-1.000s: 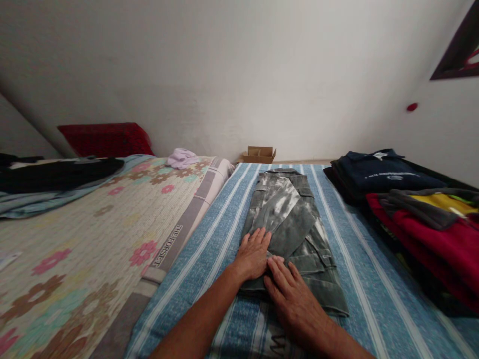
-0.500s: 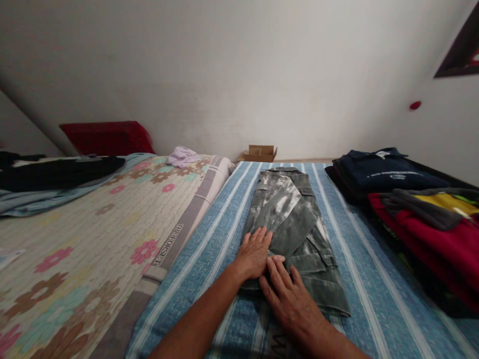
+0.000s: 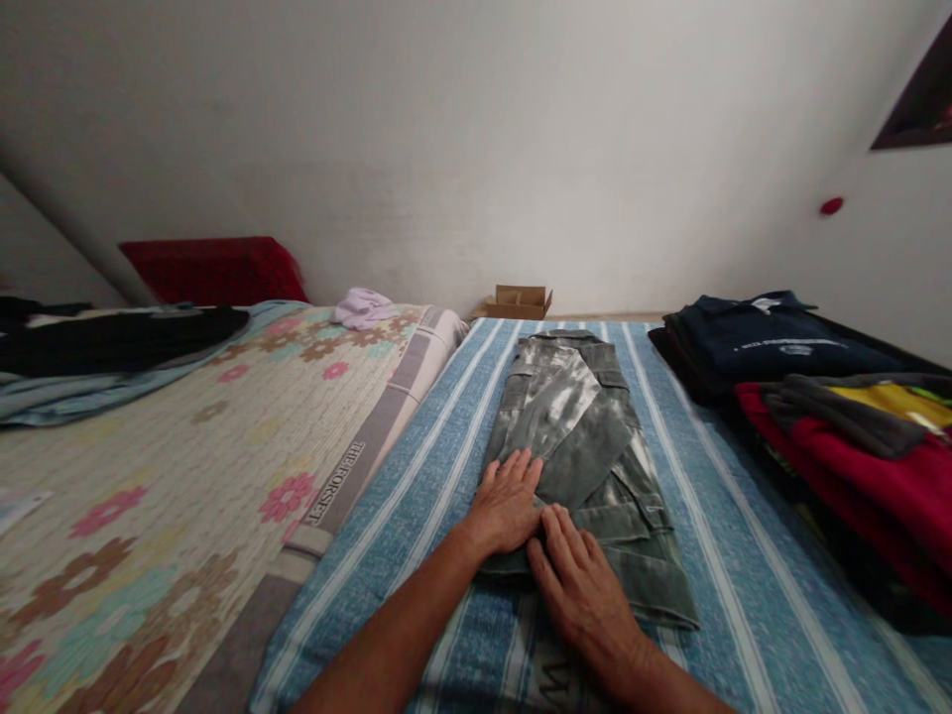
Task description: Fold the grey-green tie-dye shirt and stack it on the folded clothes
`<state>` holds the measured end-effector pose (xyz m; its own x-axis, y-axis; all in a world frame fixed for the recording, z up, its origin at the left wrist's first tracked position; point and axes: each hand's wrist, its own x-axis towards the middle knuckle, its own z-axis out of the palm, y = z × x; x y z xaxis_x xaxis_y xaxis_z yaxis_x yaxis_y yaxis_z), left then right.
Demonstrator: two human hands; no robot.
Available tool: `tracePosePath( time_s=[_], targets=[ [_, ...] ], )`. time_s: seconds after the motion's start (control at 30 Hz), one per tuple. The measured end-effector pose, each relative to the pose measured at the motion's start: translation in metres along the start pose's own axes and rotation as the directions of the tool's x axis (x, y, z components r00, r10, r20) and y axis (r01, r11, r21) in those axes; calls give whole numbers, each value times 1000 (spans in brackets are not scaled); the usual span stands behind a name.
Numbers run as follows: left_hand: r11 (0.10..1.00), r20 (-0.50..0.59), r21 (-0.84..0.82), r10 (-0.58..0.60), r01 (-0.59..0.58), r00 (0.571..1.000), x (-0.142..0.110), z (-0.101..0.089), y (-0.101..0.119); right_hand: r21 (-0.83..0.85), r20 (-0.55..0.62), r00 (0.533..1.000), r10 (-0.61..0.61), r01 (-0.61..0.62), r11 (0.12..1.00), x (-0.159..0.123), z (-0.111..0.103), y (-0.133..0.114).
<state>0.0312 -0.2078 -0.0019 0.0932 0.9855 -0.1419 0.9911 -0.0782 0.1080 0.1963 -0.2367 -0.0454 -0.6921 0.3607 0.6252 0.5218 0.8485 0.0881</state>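
Observation:
A folded jacket (image 3: 587, 446) in mottled grey-green and white lies lengthwise on the blue striped bedspread (image 3: 416, 476). Its collar end is farthest from me, and one sleeve is laid slantwise across the front. My left hand (image 3: 506, 504) rests flat on the jacket's lower left part with the fingers stretched out. Just right of it, my right hand (image 3: 581, 575) lies over the near end of the jacket. Its fingers are extended and point forward, with the fingertips close to my left hand's thumb side.
Folded clothes stand in piles on the right, a navy shirt (image 3: 780, 337) behind and a red garment (image 3: 870, 466) nearer. A floral mattress cover (image 3: 245, 436) is at left, bearing a lilac cloth (image 3: 363, 308) and dark clothing (image 3: 119, 339). A cardboard box (image 3: 517, 302) sits by the wall.
My right hand has shifted slightly, and its fingers lie closer together. My left hand and the jacket stay in place.

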Motion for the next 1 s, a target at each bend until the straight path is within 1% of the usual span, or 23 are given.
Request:
tracePosePath(
  time_s=[0.13,0.37,0.6,0.7,0.83,0.9,1.0],
  targets=[
    [1000,12,-5,-7,7,1000,-1,-2,0,8,-10,1000,22,-22,1000,-1,1,-2],
    [1000,3,-7,1,-1,1000,0,-1,1,-12,-21,999,34,-35,999,2,0,-4],
    [999,7,-47,-1,2,1000,1,-2,0,-7,-28,998,52,-52,999,0,2,-6],
    [996,4,-92,-6,6,1000,1,-5,0,15,-58,998,34,-33,999,-2,2,-4],
    [982,35,-189,-10,16,999,-1,-13,-1,38,-135,991,-15,21,999,-4,0,-2],
    [969,38,-245,4,5,999,-4,-18,-4,47,-165,986,-18,26,999,-4,-1,-1],
    [950,29,-309,57,-45,998,-11,-24,-12,61,-176,984,-5,15,998,-2,-2,-2]
  ],
)
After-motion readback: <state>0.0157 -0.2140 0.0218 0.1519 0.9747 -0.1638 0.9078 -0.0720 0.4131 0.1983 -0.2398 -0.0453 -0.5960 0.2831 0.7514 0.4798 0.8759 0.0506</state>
